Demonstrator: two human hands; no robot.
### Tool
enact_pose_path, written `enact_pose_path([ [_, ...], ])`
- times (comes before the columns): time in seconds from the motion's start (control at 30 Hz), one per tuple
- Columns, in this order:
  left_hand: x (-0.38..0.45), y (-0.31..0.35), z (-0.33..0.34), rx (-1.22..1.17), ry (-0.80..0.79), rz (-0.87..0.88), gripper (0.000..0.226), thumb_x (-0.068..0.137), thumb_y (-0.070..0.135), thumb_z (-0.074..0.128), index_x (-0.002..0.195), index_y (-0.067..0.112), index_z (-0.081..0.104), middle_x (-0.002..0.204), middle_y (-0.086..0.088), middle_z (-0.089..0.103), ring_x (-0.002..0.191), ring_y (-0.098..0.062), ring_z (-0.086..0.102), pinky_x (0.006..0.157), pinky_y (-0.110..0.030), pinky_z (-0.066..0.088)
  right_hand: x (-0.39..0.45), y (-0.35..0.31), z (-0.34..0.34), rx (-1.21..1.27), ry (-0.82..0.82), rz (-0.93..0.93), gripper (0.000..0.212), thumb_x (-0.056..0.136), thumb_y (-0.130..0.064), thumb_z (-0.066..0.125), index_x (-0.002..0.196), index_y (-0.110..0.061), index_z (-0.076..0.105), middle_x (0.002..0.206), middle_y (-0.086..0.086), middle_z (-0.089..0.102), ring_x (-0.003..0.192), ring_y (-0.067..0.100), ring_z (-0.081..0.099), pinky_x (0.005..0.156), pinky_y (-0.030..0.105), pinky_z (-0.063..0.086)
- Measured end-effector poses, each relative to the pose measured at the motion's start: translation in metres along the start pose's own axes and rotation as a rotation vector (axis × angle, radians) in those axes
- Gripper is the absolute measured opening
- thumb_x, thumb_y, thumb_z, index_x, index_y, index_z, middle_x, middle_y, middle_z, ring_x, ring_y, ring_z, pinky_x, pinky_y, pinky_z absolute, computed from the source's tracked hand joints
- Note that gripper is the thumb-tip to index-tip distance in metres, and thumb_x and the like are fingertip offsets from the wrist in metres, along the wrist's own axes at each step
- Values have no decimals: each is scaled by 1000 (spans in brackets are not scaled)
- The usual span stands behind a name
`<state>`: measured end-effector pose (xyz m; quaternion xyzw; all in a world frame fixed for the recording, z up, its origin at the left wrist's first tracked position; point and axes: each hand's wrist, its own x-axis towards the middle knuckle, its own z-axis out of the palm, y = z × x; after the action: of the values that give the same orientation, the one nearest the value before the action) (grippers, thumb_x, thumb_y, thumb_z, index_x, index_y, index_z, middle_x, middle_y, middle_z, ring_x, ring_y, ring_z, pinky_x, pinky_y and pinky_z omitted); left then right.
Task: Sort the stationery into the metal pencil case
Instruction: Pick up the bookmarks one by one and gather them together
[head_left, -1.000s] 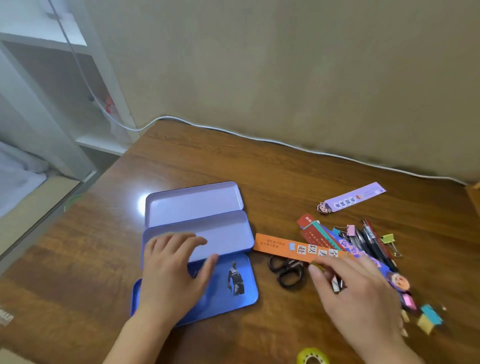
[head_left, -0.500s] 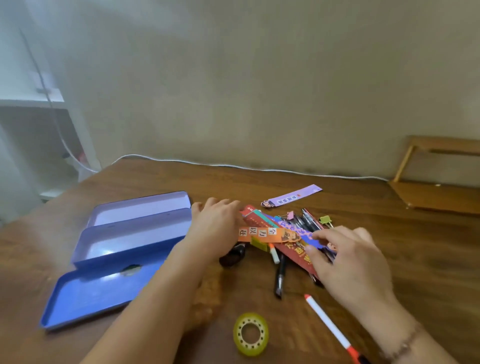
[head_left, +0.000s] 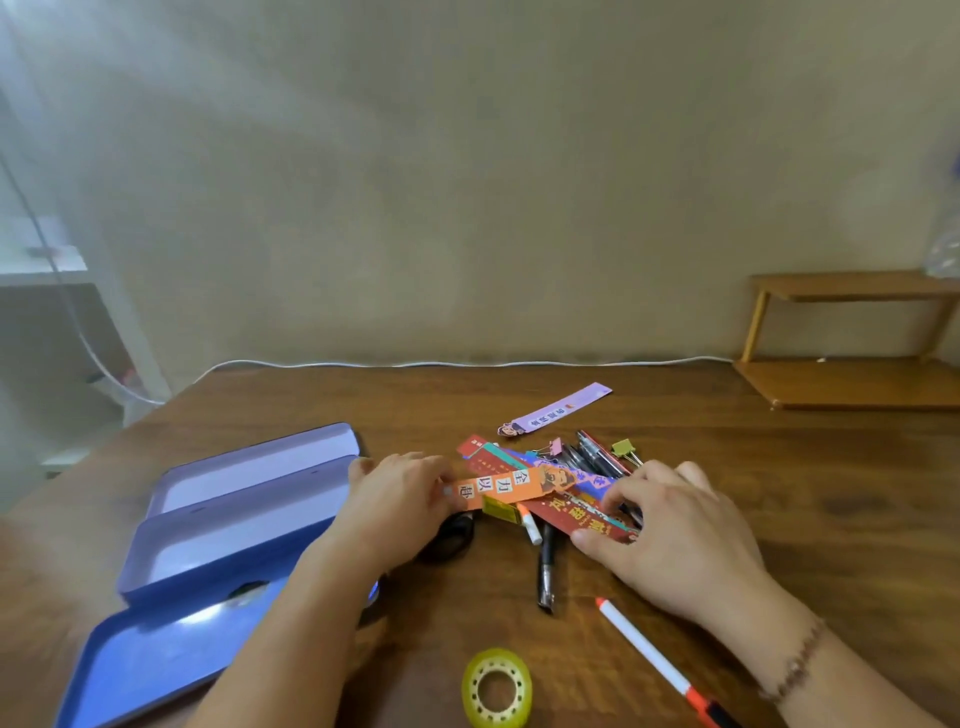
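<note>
Gripping orange bookmark (head_left: 493, 488): left hand (head_left: 400, 499); right hand (head_left: 675, 535) pinching red bookmark (head_left: 587, 519); brown wooden desk (head_left: 779, 493), beige wall (head_left: 467, 182).

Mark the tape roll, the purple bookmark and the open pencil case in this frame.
tape roll (head_left: 470, 676): head view, on the left of its yellow ring.
purple bookmark (head_left: 563, 410): head view, middle of the strip.
pencil case (head_left: 234, 525): head view, bare floor of the middle tray.

One camera only, worn on the head. It looks forward and down, close over the wooden table (head_left: 727, 467), toward the wall (head_left: 467, 182).
</note>
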<state>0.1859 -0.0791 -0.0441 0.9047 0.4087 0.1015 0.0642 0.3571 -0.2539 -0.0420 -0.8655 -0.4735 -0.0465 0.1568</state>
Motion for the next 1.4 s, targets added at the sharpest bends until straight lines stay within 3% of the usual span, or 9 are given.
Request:
enact_pose_path([
  [0.17, 3, -5, -1, -242, 63, 5, 4, 93, 34, 62, 92, 30, 62, 98, 9, 69, 91, -13, 61, 83, -37, 51, 3, 1, 4, 16, 14, 0, 43, 70, -73, 58, 98, -40, 58, 108, -19, 54, 103, 10, 41, 74, 29, 38],
  [0.33, 0, -1, -6, -475, 171, -31, 21, 94, 29, 61, 74, 27, 57, 74, 8, 62, 64, -10, 56, 53, -21, 38, 6, 4, 8, 74, 38, 16, 33, 72, -65, 65, 88, -37, 57, 99, -19, 56, 98, 9, 42, 69, 28, 38],
  [0.53, -1, 10, -9, -1127, 114, -181, 13, 103, 25, 47, 104, 16, 57, 69, -3, 70, 52, -21, 63, 50, -32, 49, 12, 13, 7, 315, 50, 131, 20, 76, -48, 73, 72, -34, 59, 79, -20, 52, 91, 10, 53, 61, 27, 43],
  [0.73, -2, 5, -18, -1789, -215, -275, 30, 101, 14, 40, 125, 11, 58, 74, -6, 59, 58, -18, 54, 62, -34, 45, 21, 27, -16, 650, 151, 258, 17, 84, -41, 68, 86, -25, 68, 89, -3, 69, 80, 7, 62, 53, 22, 48],
  [0.9, -1, 4, -15, -1857, -303, -385, 34, 103, 24, 41, 125, 9, 62, 76, -4, 58, 59, -15, 51, 57, -30, 51, 21, 30, -11, 579, -38, 324, 20, 79, -47, 71, 88, -29, 70, 89, -6, 68, 79, 8, 62, 51, 23, 51],
  [1.03, -4, 7, -17, -1916, -351, -384, 39, 103, 32, 40, 125, 8, 62, 74, -5, 60, 56, -13, 52, 44, -25, 49, 21, 33, -16, 548, 87, 264, 12, 80, -44, 72, 81, -33, 68, 83, -7, 67, 75, 8, 60, 49, 26, 48],
  [1.17, -11, 21, -19, -2006, -501, -342, 49, 102, 42, 37, 128, 8, 61, 78, -6, 60, 60, -15, 55, 46, -26, 53, 20, 44, -39, 1201, 285, 269, 5, 81, -29, 67, 85, -26, 70, 80, 8, 69, 48, 14, 59, 36, 28, 44],
  [1.27, -20, 34, -21, -2017, -708, -226, 51, 101, 41, 37, 129, 7, 62, 83, -8, 60, 66, -18, 59, 51, -30, 57, 17, 58, -49, 1544, 31, 101, 30, 60, -35, 84, 87, -26, 74, 71, 9, 62, 43, 11, 46, 34, 19, 34],
  [1.4, -30, 44, -21, -1778, -858, -161, 45, 94, 43, 45, 114, 12, 72, 100, -12, 64, 78, -22, 66, 49, -33, 59, 15, 61, -52, 1439, -115, -14, 81, 32, -34, 99, 107, -23, 70, 65, 4, 66, 50, 9, 53, 40, 18, 44],
])
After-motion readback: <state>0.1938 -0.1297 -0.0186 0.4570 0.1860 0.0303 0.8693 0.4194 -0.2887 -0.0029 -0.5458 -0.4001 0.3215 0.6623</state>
